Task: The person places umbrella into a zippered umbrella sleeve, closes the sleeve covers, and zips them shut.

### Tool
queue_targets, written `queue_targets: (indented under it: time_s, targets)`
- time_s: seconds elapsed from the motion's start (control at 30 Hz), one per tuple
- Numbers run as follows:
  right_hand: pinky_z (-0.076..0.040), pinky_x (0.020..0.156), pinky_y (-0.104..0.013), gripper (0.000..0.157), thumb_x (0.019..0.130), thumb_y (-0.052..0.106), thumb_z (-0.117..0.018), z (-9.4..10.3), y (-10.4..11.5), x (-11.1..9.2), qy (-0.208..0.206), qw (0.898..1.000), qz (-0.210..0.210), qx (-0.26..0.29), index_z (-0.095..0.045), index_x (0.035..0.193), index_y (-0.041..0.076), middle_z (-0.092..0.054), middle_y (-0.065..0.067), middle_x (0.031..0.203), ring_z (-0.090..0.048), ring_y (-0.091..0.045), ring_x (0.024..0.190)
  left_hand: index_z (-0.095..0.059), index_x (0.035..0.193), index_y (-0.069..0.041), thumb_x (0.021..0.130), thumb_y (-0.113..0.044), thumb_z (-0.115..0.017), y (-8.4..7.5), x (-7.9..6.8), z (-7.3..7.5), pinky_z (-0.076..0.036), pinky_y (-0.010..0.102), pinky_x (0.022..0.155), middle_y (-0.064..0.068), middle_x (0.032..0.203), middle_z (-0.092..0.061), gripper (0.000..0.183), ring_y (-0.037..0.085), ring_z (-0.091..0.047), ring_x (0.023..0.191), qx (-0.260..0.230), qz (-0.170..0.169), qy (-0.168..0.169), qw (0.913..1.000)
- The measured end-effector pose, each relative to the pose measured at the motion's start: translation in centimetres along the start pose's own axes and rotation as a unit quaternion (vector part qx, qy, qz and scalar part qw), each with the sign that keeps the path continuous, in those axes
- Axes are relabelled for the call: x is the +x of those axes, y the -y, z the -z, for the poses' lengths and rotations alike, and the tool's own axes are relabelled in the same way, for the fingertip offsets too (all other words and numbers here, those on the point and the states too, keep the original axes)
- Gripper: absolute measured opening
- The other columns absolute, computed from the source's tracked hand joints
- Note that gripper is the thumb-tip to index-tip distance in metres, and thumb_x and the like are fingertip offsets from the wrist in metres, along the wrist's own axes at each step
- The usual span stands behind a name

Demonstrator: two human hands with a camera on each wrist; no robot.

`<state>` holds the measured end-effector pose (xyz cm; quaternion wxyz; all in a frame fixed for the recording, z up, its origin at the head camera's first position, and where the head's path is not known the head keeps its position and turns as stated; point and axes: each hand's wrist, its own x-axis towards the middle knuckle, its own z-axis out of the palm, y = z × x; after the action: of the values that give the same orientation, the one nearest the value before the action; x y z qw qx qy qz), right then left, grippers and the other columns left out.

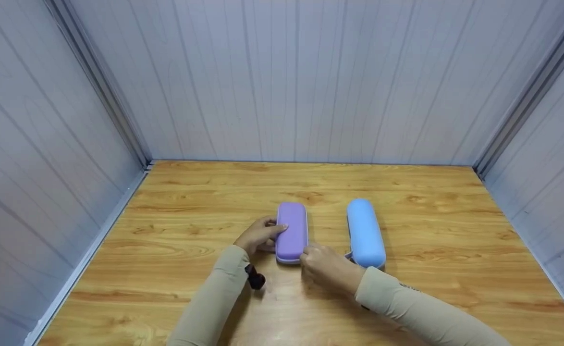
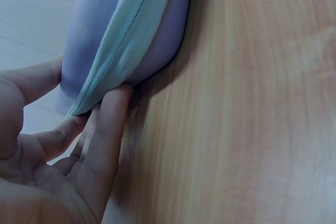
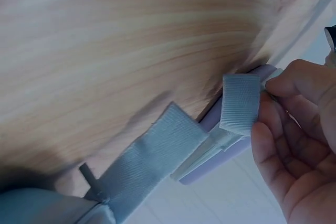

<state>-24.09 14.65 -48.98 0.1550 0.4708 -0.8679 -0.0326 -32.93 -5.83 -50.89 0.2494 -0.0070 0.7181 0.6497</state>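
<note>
A purple zippered case [image 1: 291, 230] lies lengthwise on the table, its zipper band looking closed along the side in the left wrist view. My left hand [image 1: 259, 235] grips its left side, the thumb over the top and fingertips [image 2: 116, 98] against the lower edge. At the near right corner, my right hand [image 1: 329, 264] pinches the zipper with thumb and curled fingers; the pull itself is hidden. A grey strap loop [image 3: 241, 103] sticks out beside those fingers. To the right lies a blue zippered case [image 1: 366, 233], and its own grey strap [image 3: 157, 150] reaches toward the purple one.
The wood-grain table [image 1: 205, 192] carries both cases. Pale panel walls [image 1: 272, 81] enclose it at the back and on both sides. A small black device [image 1: 255, 278] is strapped at the left wrist.
</note>
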Motion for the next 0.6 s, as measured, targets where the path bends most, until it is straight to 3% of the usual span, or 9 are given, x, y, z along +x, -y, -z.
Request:
queue_targets:
  time_s: [0.3,0.5,0.6]
  targets:
    - [-0.047,0.050,-0.020,0.007,0.083,0.005,-0.059,-0.1,-0.9,-0.9,-0.015,0.999,-0.029,0.037,-0.066,0.086,0.003,-0.058,-0.005,0.073,-0.054,-0.014,0.060,-0.045,0.126,0.000,0.086,-0.025,-0.064,-0.1,0.0,-0.1,-0.053,0.040,0.069,0.018,0.107,-0.055,0.051,0.026,-0.063,0.080,0.000,-0.009,0.013,0.9999]
    - [-0.046,0.049,-0.025,0.005,0.077,0.009,-0.069,0.0,-2.7,-1.2,-0.066,0.990,-0.082,0.089,-0.066,0.075,0.005,-0.056,-0.002,0.069,-0.052,-0.014,0.058,-0.049,0.123,-0.004,0.084,-0.026,-0.066,0.0,0.0,0.2,-0.053,0.038,0.068,0.016,0.106,-0.055,0.048,0.025,-0.063,0.080,0.011,0.001,0.008,0.9999]
    - [-0.046,0.053,-0.025,0.002,0.075,0.008,-0.068,0.5,-3.3,-1.4,-0.070,0.986,-0.095,0.122,-0.067,0.074,0.007,-0.057,-0.001,0.070,-0.054,-0.013,0.060,-0.050,0.122,-0.005,0.084,-0.027,-0.067,0.0,0.0,0.1,-0.053,0.038,0.067,0.015,0.108,-0.054,0.047,0.025,-0.063,0.080,0.015,0.001,0.006,0.9999]
